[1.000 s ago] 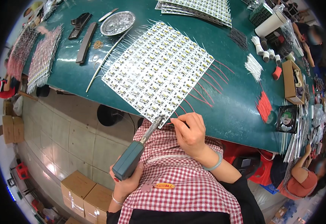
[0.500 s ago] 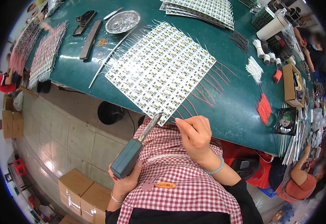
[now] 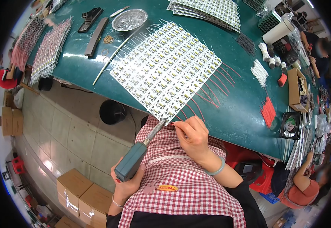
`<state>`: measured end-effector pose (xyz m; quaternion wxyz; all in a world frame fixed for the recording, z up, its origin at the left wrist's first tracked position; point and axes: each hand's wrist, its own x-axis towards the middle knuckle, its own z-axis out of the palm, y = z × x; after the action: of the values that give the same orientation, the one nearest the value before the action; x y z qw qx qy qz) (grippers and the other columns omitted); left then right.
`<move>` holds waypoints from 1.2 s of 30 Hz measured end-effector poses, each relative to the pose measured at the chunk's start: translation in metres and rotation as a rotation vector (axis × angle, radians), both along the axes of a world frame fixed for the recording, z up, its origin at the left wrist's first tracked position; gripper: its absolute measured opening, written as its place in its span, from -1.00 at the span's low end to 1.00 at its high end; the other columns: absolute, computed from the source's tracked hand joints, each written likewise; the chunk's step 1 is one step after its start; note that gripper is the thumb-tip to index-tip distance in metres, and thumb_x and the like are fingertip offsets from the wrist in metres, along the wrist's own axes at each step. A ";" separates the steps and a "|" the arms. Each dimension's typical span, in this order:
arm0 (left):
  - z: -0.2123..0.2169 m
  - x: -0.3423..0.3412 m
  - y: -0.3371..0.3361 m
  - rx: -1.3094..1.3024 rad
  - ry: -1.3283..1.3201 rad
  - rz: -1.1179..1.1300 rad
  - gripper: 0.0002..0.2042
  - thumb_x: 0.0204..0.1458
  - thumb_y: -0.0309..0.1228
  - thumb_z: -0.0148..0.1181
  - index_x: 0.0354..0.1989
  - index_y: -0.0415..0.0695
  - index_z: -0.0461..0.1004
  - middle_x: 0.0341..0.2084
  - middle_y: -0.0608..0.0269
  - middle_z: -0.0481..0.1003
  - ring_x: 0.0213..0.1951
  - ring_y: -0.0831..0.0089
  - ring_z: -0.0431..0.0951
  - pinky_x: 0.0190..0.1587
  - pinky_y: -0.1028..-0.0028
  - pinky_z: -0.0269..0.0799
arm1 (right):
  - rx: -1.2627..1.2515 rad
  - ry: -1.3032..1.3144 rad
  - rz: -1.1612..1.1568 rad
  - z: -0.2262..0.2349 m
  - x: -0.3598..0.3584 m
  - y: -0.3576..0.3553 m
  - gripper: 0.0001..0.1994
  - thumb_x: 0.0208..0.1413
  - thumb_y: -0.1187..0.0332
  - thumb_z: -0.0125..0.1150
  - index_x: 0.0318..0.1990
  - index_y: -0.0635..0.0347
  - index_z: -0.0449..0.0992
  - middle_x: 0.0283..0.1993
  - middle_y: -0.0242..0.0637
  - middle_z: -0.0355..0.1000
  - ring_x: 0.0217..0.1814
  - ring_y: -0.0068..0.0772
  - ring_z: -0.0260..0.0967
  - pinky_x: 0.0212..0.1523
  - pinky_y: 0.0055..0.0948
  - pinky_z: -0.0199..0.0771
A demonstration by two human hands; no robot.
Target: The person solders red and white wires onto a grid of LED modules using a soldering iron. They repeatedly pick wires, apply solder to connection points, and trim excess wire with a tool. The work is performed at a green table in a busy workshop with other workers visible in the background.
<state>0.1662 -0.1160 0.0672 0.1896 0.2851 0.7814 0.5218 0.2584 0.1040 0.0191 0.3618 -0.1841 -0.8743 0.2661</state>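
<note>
My left hand [image 3: 130,183] is wrapped round a dark green soldering gun [image 3: 132,161], whose metal tip reaches up to the near corner of a white circuit board panel [image 3: 161,70]. Rows of small yellow and black parts cover the panel, which lies slanted on the table with that corner out past the edge. Just right of the corner, my right hand [image 3: 194,137] is closed in a pinch on a thin red wire, its end close to the tip. More red wires [image 3: 213,99] stick out along the panel's right edge, and pale wires fringe its far left side.
On the green table [image 3: 226,121] lie a metal dish [image 3: 130,19], a thin rod [image 3: 105,70], a dark bar [image 3: 96,38] and stacked panels [image 3: 211,13]. Bundles of white wires [image 3: 259,73] and red wires [image 3: 268,112] sit to the right, near a cardboard box [image 3: 298,90]. Other people work farther right.
My right hand has come slightly left, closer to the panel's corner with the red wire. The soldering gun's tip stays at that corner. The whole view has shifted a little.
</note>
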 end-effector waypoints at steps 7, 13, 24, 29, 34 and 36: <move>-0.003 0.002 -0.002 -0.004 0.026 -0.029 -0.84 -0.13 -0.62 0.32 -0.35 -0.36 0.53 -0.50 0.16 0.50 -0.54 0.48 0.49 -0.49 0.52 0.38 | 0.075 -0.014 -0.010 -0.003 -0.003 0.000 -0.83 -0.15 0.58 0.36 -0.36 0.17 0.53 -0.51 -0.37 0.26 -0.47 -0.33 0.27 -0.43 -0.34 0.21; -0.001 -0.002 -0.002 -0.010 0.037 -0.068 -0.84 -0.14 -0.63 0.31 -0.35 -0.37 0.52 -0.50 0.15 0.50 -0.54 0.47 0.49 -0.48 0.52 0.38 | 0.099 -0.014 -0.001 -0.003 -0.005 -0.001 -0.84 -0.14 0.57 0.36 -0.37 0.17 0.53 -0.53 -0.40 0.25 -0.48 -0.37 0.25 -0.44 -0.37 0.16; -0.002 -0.001 0.001 -0.030 -0.023 -0.069 -0.85 -0.13 -0.64 0.29 -0.35 -0.35 0.51 -0.50 0.19 0.49 -0.52 0.54 0.46 -0.45 0.55 0.36 | 0.107 -0.039 0.011 -0.004 -0.004 -0.002 -0.77 -0.22 0.63 0.39 -0.35 0.18 0.55 -0.50 -0.35 0.29 -0.47 -0.31 0.28 -0.45 -0.33 0.23; 0.000 -0.002 0.002 -0.043 -0.050 -0.079 -0.86 -0.13 -0.63 0.29 -0.36 -0.34 0.51 -0.52 0.19 0.47 -0.53 0.53 0.45 -0.46 0.55 0.35 | 0.112 -0.031 0.020 -0.001 -0.004 -0.001 -0.84 -0.14 0.58 0.35 -0.35 0.20 0.54 -0.51 -0.39 0.27 -0.46 -0.37 0.26 -0.43 -0.36 0.17; -0.005 0.000 -0.006 -0.048 -0.046 -0.030 -0.86 -0.12 -0.59 0.30 -0.37 -0.33 0.52 -0.54 0.19 0.47 -0.58 0.48 0.45 -0.50 0.52 0.35 | 0.125 -0.028 0.014 -0.003 -0.004 -0.002 -0.84 -0.14 0.58 0.33 -0.35 0.20 0.54 -0.50 -0.39 0.28 -0.46 -0.37 0.26 -0.42 -0.36 0.17; -0.012 0.002 -0.009 -0.023 -0.050 -0.008 -0.86 -0.11 -0.57 0.31 -0.37 -0.32 0.53 -0.55 0.19 0.47 -0.59 0.46 0.45 -0.52 0.50 0.35 | 0.115 -0.024 0.018 -0.003 -0.004 -0.002 -0.84 -0.14 0.58 0.33 -0.35 0.21 0.54 -0.50 -0.39 0.29 -0.46 -0.37 0.26 -0.42 -0.36 0.18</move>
<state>0.1682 -0.1254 0.0556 0.2143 0.2727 0.7812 0.5191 0.2540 0.1025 0.0162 0.3586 -0.1583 -0.8941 0.2166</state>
